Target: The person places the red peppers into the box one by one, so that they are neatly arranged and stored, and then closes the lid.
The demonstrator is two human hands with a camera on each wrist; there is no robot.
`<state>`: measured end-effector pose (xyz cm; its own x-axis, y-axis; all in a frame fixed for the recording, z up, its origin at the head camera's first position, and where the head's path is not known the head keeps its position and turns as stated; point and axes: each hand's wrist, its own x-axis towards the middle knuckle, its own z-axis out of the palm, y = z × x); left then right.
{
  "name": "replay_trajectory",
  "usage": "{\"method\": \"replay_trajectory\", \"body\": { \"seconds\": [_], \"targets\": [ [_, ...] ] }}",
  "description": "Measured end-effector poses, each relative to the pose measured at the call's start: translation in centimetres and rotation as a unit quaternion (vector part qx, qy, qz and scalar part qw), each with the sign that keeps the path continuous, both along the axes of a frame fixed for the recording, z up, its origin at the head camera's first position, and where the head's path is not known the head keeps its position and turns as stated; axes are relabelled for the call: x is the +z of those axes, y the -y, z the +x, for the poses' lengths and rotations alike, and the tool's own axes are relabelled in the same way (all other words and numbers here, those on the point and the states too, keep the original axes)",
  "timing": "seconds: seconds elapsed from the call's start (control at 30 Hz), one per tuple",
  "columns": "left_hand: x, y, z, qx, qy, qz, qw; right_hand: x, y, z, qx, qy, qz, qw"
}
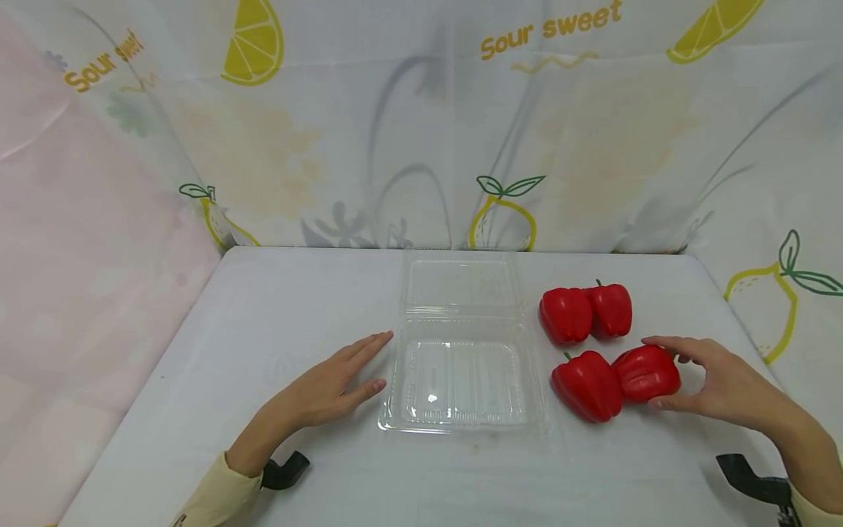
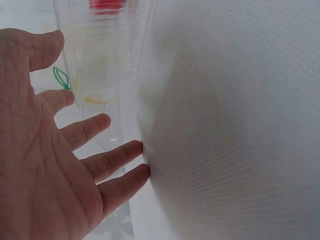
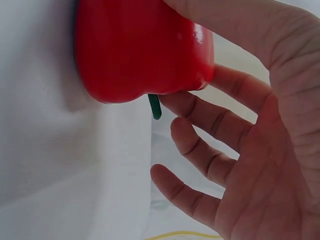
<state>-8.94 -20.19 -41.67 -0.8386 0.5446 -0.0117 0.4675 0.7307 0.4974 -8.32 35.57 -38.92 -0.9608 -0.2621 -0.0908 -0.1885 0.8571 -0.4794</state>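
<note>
The left hand [image 1: 329, 388] is standing just left of the clear box [image 1: 461, 380], palm turning toward it, fingers spreading straight and apart; contact with the rim is staying hard to judge. The box is lying open — lid [image 1: 461, 285] extending rearward, tray showing its ridged floor, faint edges blending into the white table [image 1: 309, 300]. To its right, two rear peppers [image 1: 565, 316] are sitting together, one partly hiding the other. Nearer, a third pepper [image 1: 588, 386] is leaning beside the fourth [image 1: 648, 377], which the right hand [image 1: 718, 380] is gripping between thumb and fingers — the right wrist view is cutting off its upper part.
</note>
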Motion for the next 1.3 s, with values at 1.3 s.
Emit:
{"method": "replay_trajectory", "body": {
  "seconds": [1.3],
  "targets": [
    [0.3, -0.4, -0.1, -0.022, 0.032, 0.038, 0.9985, 4.6, 5.1, -0.5, -0.065, -0.11, -0.003, 0.992]
  ]
}}
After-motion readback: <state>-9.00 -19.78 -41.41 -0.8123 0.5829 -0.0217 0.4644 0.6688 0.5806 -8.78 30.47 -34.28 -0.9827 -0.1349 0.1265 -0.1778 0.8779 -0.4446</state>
